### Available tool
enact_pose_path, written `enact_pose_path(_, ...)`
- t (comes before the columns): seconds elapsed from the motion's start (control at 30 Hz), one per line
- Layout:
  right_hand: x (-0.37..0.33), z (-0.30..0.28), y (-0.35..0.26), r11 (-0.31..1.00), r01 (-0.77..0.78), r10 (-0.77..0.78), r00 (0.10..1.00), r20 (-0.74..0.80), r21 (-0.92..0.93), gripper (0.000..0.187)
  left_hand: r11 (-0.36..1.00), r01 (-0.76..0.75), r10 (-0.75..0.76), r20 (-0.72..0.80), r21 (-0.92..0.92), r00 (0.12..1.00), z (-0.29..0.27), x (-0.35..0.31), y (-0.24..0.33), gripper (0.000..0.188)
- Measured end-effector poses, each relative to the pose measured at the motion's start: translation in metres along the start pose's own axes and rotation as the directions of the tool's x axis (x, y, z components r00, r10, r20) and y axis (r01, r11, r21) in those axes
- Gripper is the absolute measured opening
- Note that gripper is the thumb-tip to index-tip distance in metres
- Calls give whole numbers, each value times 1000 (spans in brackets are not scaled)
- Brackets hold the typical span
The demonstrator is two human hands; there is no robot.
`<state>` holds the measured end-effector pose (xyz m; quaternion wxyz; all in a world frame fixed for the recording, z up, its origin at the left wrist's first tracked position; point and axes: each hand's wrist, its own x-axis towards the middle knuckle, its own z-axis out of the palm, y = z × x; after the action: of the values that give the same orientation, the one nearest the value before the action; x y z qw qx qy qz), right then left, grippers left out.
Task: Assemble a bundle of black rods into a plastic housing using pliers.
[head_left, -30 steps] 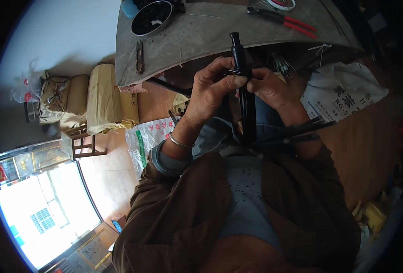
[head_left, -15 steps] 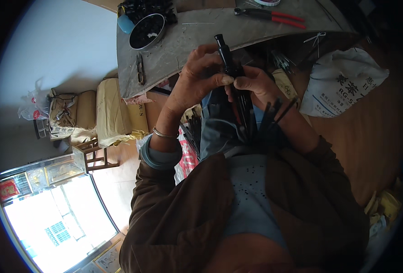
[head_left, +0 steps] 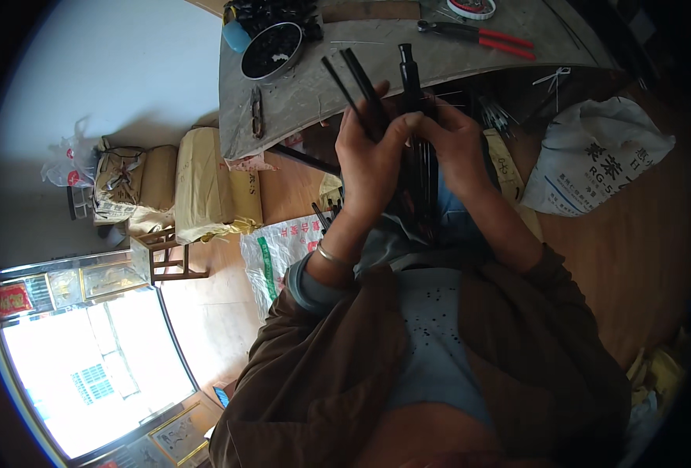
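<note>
Both my hands are raised close together over my lap, just short of the table's front edge. My left hand [head_left: 370, 162] is closed around several thin black rods [head_left: 359, 74] that stick up past its fingers, slanting to the left. My right hand [head_left: 456, 142] grips a black tube [head_left: 409, 72] with a narrow neck and a flared end, pointing up and away from me. My left thumb rests by the tube near the right fingers. Further dark rods [head_left: 423, 191] run down below the hands toward my lap; their lower ends are hard to make out.
On the grey table [head_left: 338, 69] lie red-handled pliers [head_left: 505, 43], a small pair of snips [head_left: 256, 113] and a bowl [head_left: 293, 64] of small black pieces. A white printed sack [head_left: 595, 160] stands at the right. Wrapped bundles [head_left: 203, 179] and a wooden stool [head_left: 178, 261] are at the left.
Rods that lay loose by my right forearm are gone from there; my left hand now holds rods upright. That hand has moved right, off the tube. The view has shifted slightly.
</note>
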<state>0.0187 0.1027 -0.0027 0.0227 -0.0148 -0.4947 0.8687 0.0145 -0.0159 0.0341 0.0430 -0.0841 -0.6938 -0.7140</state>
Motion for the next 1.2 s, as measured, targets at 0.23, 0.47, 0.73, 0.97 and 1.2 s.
enact_pose_path(0.23, 1, 9, 10, 917, 300, -307, 952, 14, -263, 28, 987, 127, -119, 82, -96, 990, -12, 17, 0, 25)
enact_pose_path(0.47, -4, -12, -15, 789, 99, -32, 992, 120, -606, 12, 991, 118, -112, 75, -67, 991, -11, 10, 0, 21)
enact_pose_path(0.73, 20, -38, -7, 945, -150, 227, 941, 250, -291, 17, 986, 31, -21, 59, -163, 998, -1, -1, -1, 24)
enact_pose_path(0.97, 18, -27, -15, 901, -91, 219, 939, 266, -424, 26, 997, 35, -39, 53, 65, 998, -12, 7, 4, 22)
enact_pose_path(1.2, 25, -31, -16, 920, -203, 310, 900, 306, -335, 29, 977, 142, -169, 164, 161, 972, -10, 12, 24, 20)
